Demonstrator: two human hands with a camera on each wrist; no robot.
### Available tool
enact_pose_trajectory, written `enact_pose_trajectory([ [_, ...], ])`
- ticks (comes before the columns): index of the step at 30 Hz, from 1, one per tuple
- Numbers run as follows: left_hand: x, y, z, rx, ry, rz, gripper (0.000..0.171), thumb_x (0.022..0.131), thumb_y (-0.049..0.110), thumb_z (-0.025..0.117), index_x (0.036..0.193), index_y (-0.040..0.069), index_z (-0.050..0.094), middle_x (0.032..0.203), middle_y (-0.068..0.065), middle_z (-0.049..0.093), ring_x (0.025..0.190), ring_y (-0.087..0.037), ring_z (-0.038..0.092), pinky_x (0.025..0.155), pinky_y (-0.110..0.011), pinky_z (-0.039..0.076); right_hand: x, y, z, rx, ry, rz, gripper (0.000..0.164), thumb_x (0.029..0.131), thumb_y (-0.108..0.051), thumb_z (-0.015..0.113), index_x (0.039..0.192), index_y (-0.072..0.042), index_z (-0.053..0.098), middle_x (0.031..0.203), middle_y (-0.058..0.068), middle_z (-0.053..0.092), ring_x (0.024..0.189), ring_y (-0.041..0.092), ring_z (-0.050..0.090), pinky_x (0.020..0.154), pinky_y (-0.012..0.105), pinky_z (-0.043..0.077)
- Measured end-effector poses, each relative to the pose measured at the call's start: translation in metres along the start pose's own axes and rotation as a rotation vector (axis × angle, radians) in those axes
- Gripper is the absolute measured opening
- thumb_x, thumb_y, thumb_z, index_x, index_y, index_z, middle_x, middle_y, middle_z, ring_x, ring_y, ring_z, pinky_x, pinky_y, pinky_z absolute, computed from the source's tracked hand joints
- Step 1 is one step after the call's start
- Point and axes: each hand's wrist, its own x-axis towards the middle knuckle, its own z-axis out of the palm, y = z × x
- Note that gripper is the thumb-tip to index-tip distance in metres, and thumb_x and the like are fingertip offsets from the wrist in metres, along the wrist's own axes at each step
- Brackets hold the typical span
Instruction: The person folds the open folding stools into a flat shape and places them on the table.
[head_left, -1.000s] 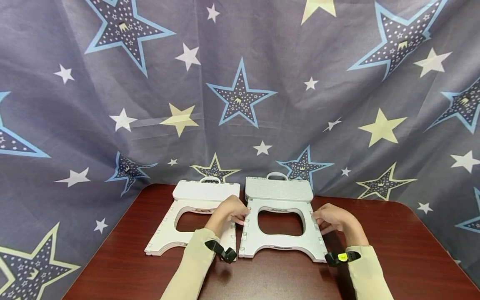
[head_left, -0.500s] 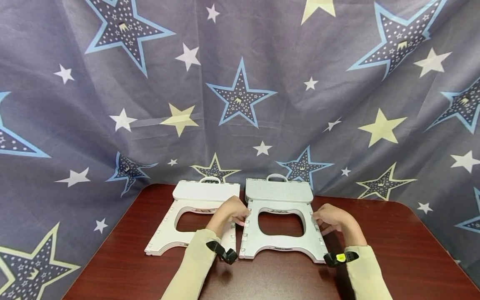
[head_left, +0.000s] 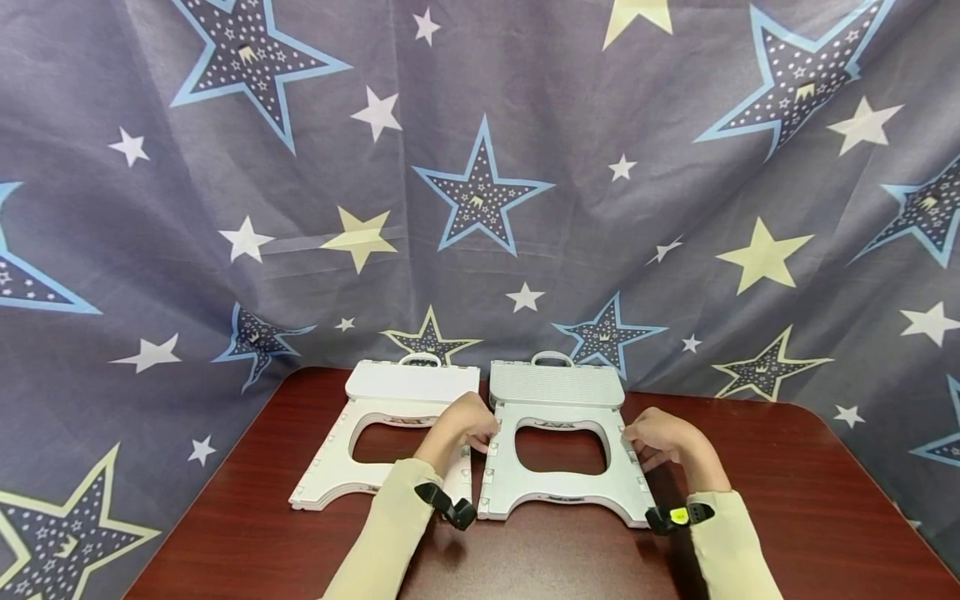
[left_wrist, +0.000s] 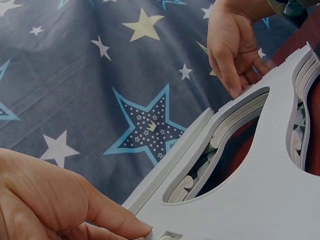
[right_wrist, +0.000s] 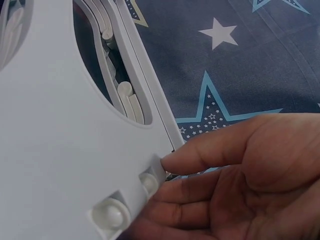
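A pale grey-white folding step stool (head_left: 558, 483), folded flat, lies over the table with its handle at the far end. My left hand (head_left: 471, 421) grips its left edge, and my right hand (head_left: 663, 435) grips its right edge. In the left wrist view, the thumb and fingers of the left hand (left_wrist: 55, 200) are at the stool's hinged edge. The right wrist view shows my right hand (right_wrist: 250, 175) with the thumb on the stool's edge and the other fingers curled beneath. To the left lies a second white folding step stool (head_left: 405, 382), partly hidden by my left arm.
The dark red-brown wooden table (head_left: 810, 500) has rounded far corners. Behind it hangs a grey-blue curtain (head_left: 525, 217) printed with stars, close to the handles of both stools. The two stools lie side by side with a narrow gap between them.
The far end of the right-hand stool, with its handle, has sunk slightly and come a little toward me. Both hands stay on its edges; the left-hand stool has not moved.
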Motion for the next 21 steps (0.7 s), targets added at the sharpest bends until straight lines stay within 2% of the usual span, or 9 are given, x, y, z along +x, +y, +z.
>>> enact_pose_trajectory([
  [13, 0.0015, -0.0012, 0.0008, 0.03, -0.014, 0.017, 0.008, 0.079, -0.01, 0.058, 0.084, -0.004, 0.056, 0.067, -0.006, 0.053, 0.054, -0.015, 0.054, 0.054, -0.027, 0.06, 0.0023, 0.0018, 0.0015, -0.01, 0.008, -0.001, 0.016, 0.094, -0.007, 0.053, 0.089, 0.003, 0.064, 0.078, 0.009, 0.058, 0.069, 0.02, 0.063, 0.072, 0.043, 0.063],
  [21, 0.0012, -0.0012, 0.0007, 0.038, -0.005, 0.015, 0.012, 0.078, -0.011, 0.057, 0.078, 0.0, 0.052, 0.066, -0.006, 0.052, 0.055, -0.016, 0.054, 0.055, -0.028, 0.061, 0.0018, 0.0012, 0.002, -0.017, 0.013, -0.006, 0.017, 0.095, -0.007, 0.054, 0.092, 0.006, 0.065, 0.08, 0.011, 0.059, 0.072, 0.021, 0.064, 0.073, 0.044, 0.063],
])
